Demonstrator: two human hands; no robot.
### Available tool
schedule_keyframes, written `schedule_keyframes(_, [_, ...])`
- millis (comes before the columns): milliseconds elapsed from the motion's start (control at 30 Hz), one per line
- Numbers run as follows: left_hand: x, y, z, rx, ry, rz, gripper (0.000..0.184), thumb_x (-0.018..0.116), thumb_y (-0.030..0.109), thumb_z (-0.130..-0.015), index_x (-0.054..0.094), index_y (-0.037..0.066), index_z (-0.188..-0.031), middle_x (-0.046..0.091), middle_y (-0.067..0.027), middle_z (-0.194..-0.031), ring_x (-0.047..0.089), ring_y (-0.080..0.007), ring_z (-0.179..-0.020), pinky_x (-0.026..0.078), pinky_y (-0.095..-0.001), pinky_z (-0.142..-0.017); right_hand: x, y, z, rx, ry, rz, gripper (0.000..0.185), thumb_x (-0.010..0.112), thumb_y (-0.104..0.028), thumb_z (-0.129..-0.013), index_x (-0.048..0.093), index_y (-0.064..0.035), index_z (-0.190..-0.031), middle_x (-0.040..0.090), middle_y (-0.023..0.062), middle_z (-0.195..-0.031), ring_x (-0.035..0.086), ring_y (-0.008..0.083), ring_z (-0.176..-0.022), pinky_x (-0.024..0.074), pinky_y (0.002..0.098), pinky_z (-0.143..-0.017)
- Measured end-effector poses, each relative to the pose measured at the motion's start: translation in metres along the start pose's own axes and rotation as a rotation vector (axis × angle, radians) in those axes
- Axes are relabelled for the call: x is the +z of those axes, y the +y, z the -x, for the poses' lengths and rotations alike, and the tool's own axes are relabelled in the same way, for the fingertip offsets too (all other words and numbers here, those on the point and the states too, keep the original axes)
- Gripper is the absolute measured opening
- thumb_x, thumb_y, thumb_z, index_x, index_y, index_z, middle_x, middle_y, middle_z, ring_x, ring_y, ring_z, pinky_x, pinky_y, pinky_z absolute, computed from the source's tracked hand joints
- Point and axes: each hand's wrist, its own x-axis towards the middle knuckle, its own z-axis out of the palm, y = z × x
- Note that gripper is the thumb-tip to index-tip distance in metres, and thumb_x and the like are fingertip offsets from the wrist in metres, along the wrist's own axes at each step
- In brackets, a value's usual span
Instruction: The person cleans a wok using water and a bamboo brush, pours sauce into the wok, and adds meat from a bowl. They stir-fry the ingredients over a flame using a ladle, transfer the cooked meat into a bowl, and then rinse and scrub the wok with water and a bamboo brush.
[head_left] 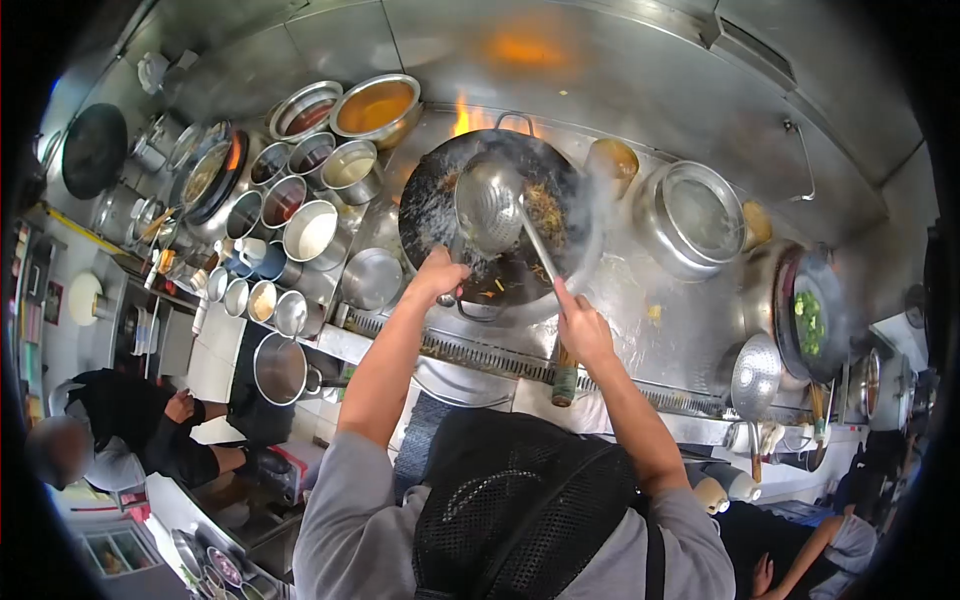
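Note:
A large black wok (420, 210) sits on the range, with steam rising and dark brown shredded food (543, 212) inside. Over the wok is a perforated skimmer (488, 205), tilted. My right hand (585, 328) is closed round its long metal handle, whose wooden grip extends below the hand. At the wok's near left rim, my left hand (438, 275) is closed on a metal-handled utensil; its far end is hidden behind the skimmer, so I cannot tell its kind. Below that hand the wok's near loop handle (480, 314) shows.
Flames (462, 117) rise behind the wok. Metal pots and sauce containers (310, 230) crowd the left, near an orange-filled bowl (376, 106). To the right stand a steel pot (690, 220), another skimmer (755, 378) and a pan of greens (808, 322). People are at lower left (150, 430) and lower right (790, 550).

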Motion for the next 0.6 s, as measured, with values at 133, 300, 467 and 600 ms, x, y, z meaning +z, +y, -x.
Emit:
schedule_keyframes(133, [-0.022, -0.018, -0.007, 0.237, 0.427, -0.481, 0.044, 0.071, 0.011, -0.085, 0.046, -0.004, -0.119, 0.069, -0.0238, -0.085, 0.072, -0.0387, -0.070, 0.056, -0.0489, -0.066, -0.010, -0.001, 0.032, -0.012, -0.133, -0.084, 0.067, 0.066, -0.008, -0.090, 0.050, -0.0155, -0.155, 0.070, 0.0311, -0.108, 0.067, 0.0523, -0.095, 0.0556, 0.0547, -0.084])
schedule_keyframes(300, [-0.008, -0.018, 0.036, 0.232, 0.486, -0.730, 0.056, 0.067, 0.012, -0.087, 0.037, 0.003, -0.133, 0.069, -0.0333, -0.104, 0.068, -0.0544, -0.093, 0.053, -0.0610, -0.085, -0.039, -0.032, 0.042, 0.272, -0.252, -0.712, 0.065, 0.064, -0.006, -0.095, 0.048, -0.0067, -0.157, 0.070, 0.0113, -0.085, 0.068, 0.0174, -0.067, 0.0529, 0.0337, -0.061])
schedule_keyframes(467, [-0.039, -0.023, 0.078, 0.226, 0.487, -0.531, 0.065, 0.067, 0.011, -0.087, 0.039, 0.007, -0.146, 0.064, -0.0314, -0.131, 0.066, -0.0512, -0.113, 0.052, -0.0567, -0.097, -0.030, -0.021, 0.024, 0.263, -0.195, -0.859, 0.065, 0.068, -0.010, -0.097, 0.048, -0.0101, -0.159, 0.066, 0.0022, -0.086, 0.057, 0.0092, -0.060, 0.0499, 0.0294, -0.057])
schedule_keyframes(600, [-0.080, -0.097, 0.122, 0.316, 0.735, -0.393, 0.054, 0.066, 0.005, -0.090, 0.043, 0.001, -0.140, 0.063, -0.0301, -0.126, 0.067, -0.0466, -0.112, 0.052, -0.0509, -0.096, -0.069, 0.022, 0.028, 0.313, 0.090, -0.573, 0.063, 0.068, -0.009, -0.096, 0.050, -0.0077, -0.156, 0.071, 0.0154, -0.087, 0.064, 0.0191, -0.062, 0.0540, 0.0350, -0.063])
